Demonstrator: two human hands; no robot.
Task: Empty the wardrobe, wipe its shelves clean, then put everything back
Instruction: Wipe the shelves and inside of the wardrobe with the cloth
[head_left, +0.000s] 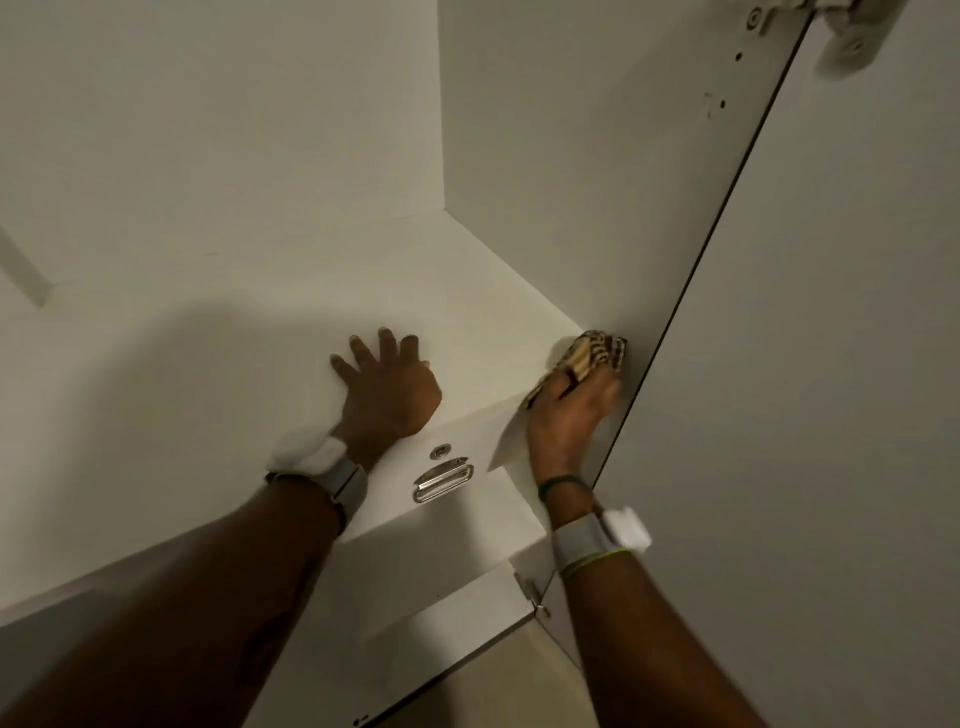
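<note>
I look into a white wardrobe compartment with a bare shelf. My left hand rests flat on the shelf near its front edge, fingers spread. My right hand holds a striped brown and cream cloth at the shelf's front right corner, against the right side panel. The cloth pokes out past my fingers, which are blurred. Nothing stands on the shelf.
A metal handle and lock sit on the drawer front below the shelf edge. The open wardrobe door stands to the right, with a hinge at the top. A lower hinge shows near my right wrist.
</note>
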